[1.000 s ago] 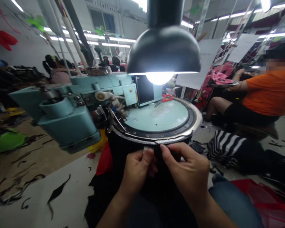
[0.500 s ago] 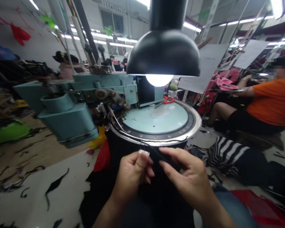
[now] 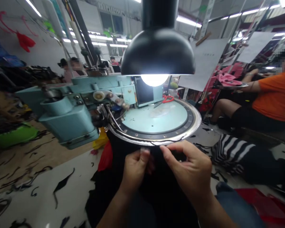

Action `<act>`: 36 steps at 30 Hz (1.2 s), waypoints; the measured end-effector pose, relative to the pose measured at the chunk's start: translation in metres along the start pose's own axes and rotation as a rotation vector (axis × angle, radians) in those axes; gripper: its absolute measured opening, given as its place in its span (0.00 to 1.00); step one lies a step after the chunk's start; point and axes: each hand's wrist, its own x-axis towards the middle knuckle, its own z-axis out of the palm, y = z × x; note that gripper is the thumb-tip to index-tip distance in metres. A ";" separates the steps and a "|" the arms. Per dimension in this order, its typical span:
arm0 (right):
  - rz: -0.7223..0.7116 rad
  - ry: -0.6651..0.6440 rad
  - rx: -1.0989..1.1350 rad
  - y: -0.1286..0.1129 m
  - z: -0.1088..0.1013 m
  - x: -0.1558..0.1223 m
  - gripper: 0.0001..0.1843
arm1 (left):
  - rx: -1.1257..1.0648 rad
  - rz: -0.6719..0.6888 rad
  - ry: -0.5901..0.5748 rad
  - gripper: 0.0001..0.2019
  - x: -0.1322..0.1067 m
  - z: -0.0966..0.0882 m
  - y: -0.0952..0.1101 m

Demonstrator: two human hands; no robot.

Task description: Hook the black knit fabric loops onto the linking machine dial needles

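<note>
Left hand [image 3: 135,169] pinching black knit [image 3: 118,158] just below the dial rim [image 3: 156,140], right hand [image 3: 187,167] curled, grip unclear; snagging on the rim's teeth likely under any hard tug.

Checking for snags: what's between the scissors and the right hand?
Head view: the machine's pale blue round bed and metal rim lie between the scissors and right hand.

Head-worn view, facing downward, close above hands [image 3: 187,169]
</note>
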 end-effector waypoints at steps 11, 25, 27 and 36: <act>0.077 0.153 -0.107 0.010 -0.008 -0.004 0.07 | 0.037 0.007 -0.036 0.31 0.004 0.029 0.005; 0.508 -0.256 0.455 0.072 -0.054 -0.002 0.14 | -0.114 -0.160 -0.177 0.28 -0.021 0.053 0.004; 0.339 -0.362 0.346 0.064 -0.057 0.008 0.10 | -0.143 -0.183 -0.135 0.28 -0.016 0.063 0.008; 0.233 -0.077 0.205 0.068 -0.050 0.024 0.02 | -0.095 -0.141 0.128 0.29 -0.010 0.083 0.011</act>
